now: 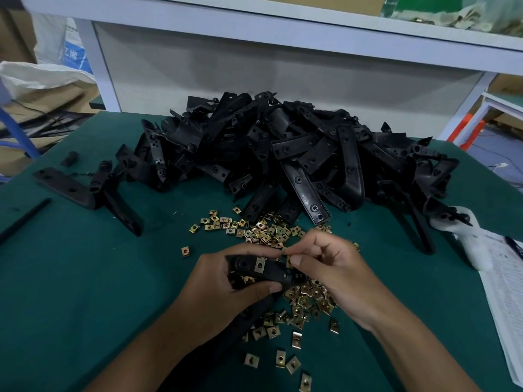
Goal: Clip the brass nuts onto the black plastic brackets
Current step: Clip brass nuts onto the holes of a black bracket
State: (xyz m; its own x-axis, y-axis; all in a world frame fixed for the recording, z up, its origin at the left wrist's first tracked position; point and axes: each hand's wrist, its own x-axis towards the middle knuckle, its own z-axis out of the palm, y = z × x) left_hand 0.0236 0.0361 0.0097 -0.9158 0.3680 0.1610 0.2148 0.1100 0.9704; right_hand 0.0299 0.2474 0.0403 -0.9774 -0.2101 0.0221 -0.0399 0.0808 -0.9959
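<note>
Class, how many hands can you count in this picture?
2: the left hand grips a black bracket at centre; the right hand pinches a brass nut beside it.

Head view: looking forward and down from close above the green table (85,278), facing the far shelf frame (283,32).

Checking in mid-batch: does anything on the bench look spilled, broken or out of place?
Nothing damaged. Brass nuts lie loosely scattered over the green mat, and unfinished brackets sit in a jumbled heap behind. That looks like working stock, not a spill.
</note>
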